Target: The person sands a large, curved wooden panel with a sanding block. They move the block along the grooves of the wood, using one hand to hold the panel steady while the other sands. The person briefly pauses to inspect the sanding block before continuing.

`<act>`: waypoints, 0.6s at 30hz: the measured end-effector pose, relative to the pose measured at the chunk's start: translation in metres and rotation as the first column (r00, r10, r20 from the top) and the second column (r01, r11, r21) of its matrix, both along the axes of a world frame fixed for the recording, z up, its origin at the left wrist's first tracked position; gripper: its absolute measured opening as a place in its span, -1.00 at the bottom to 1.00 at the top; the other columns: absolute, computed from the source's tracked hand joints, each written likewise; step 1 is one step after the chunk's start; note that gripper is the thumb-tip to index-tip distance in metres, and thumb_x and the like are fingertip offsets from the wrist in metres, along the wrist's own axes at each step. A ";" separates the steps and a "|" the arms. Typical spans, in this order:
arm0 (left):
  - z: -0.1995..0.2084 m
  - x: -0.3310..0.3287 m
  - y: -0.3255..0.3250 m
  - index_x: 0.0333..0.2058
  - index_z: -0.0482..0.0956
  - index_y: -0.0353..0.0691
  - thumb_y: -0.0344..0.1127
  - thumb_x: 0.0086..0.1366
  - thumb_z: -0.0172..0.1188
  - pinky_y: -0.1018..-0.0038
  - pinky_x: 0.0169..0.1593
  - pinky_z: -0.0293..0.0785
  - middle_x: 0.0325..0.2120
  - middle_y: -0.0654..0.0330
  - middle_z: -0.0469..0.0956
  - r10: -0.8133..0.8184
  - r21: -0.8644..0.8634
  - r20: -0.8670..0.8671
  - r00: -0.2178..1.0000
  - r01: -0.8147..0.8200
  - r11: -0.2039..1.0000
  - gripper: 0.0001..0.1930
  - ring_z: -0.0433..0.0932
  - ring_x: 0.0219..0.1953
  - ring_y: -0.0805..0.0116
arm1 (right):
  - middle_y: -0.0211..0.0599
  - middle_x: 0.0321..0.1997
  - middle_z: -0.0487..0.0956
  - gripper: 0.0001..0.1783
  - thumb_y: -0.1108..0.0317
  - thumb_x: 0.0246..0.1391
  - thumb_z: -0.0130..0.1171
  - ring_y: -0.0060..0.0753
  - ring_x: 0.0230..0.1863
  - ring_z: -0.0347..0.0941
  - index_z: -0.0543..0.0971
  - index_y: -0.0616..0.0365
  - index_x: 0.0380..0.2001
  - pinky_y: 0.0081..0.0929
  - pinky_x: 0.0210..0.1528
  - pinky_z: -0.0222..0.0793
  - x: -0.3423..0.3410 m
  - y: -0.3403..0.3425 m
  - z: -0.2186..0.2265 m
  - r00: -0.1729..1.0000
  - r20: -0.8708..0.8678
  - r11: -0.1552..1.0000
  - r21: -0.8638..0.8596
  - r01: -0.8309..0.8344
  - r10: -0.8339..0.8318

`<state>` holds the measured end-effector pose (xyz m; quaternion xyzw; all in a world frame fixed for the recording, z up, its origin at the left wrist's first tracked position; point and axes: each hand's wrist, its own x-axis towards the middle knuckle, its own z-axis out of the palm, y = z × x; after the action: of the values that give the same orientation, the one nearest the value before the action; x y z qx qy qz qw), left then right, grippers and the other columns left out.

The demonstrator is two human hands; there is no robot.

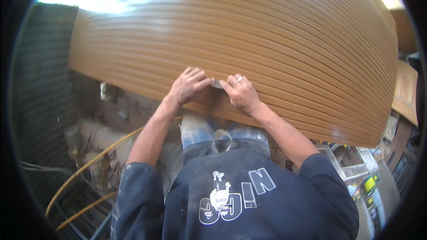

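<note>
A large brown grooved wooden panel (231, 40) lies in front of me, its parallel grooves running from side to side. Near its close edge, my left hand (189, 83) and my right hand (241, 91) are closed on the two ends of a small flat grey piece (216, 84). My fingers cover most of this piece, so its exact kind is hidden. The piece rests on or just over the panel's surface. A ring shows on a finger of my right hand.
A yellow hose (95, 160) curves over the cluttered floor at left, beside a dusty cylindrical machine part (100, 135). Dark corrugated sheeting (42, 75) stands at far left. At lower right are a pale frame-like crate (356, 162) and a yellow-green object (370, 184).
</note>
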<state>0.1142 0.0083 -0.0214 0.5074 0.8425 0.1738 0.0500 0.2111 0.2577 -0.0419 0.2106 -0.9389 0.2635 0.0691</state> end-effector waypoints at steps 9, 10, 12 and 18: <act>-0.004 -0.106 -0.218 -0.06 0.70 0.02 -0.34 0.19 0.31 0.23 0.18 0.56 -0.28 0.31 0.59 0.086 -0.005 -0.050 0.995 -0.086 0.996 -0.70 0.64 -0.08 0.25 | -0.19 -0.18 0.52 -0.74 0.43 0.15 0.18 -0.10 -0.13 0.55 0.66 0.19 -0.09 -0.17 -0.09 0.56 -0.119 -0.223 -0.034 0.999 -0.034 0.997 -0.068 -0.034 0.032; -0.006 -0.120 -0.243 -0.06 0.70 0.02 -0.34 0.19 0.32 0.23 0.19 0.56 -0.27 0.31 0.60 0.077 0.006 -0.048 0.996 -0.076 0.997 -0.69 0.64 -0.07 0.25 | -0.19 -0.21 0.52 -0.72 0.43 0.14 0.20 -0.09 -0.16 0.54 0.66 0.19 -0.07 -0.18 -0.11 0.55 -0.132 -0.245 -0.038 0.998 -0.050 0.996 -0.074 -0.047 0.044; -0.012 -0.153 -0.289 -0.06 0.70 0.01 -0.35 0.19 0.31 0.21 0.24 0.55 -0.27 0.30 0.59 0.074 0.084 -0.057 0.996 -0.069 0.994 -0.69 0.65 -0.05 0.24 | -0.19 -0.23 0.52 -0.70 0.44 0.12 0.22 -0.09 -0.18 0.54 0.67 0.18 -0.06 -0.19 -0.13 0.54 -0.163 -0.289 -0.035 0.997 -0.071 0.997 -0.060 -0.042 0.038; -0.020 -0.223 -0.414 -0.05 0.72 0.01 -0.35 0.14 0.35 0.18 0.23 0.57 -0.29 0.29 0.59 0.076 0.135 -0.064 0.995 -0.067 0.989 -0.65 0.65 -0.07 0.20 | -0.21 -0.26 0.55 -0.72 0.43 0.13 0.22 -0.12 -0.21 0.55 0.67 0.16 -0.07 -0.20 -0.17 0.51 -0.253 -0.417 0.006 0.994 -0.068 0.994 -0.073 -0.087 0.082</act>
<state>-0.1093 -0.4053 -0.0418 0.4847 0.8480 0.2135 -0.0195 -0.0415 -0.1590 -0.0356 0.2558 -0.9157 0.2947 0.0962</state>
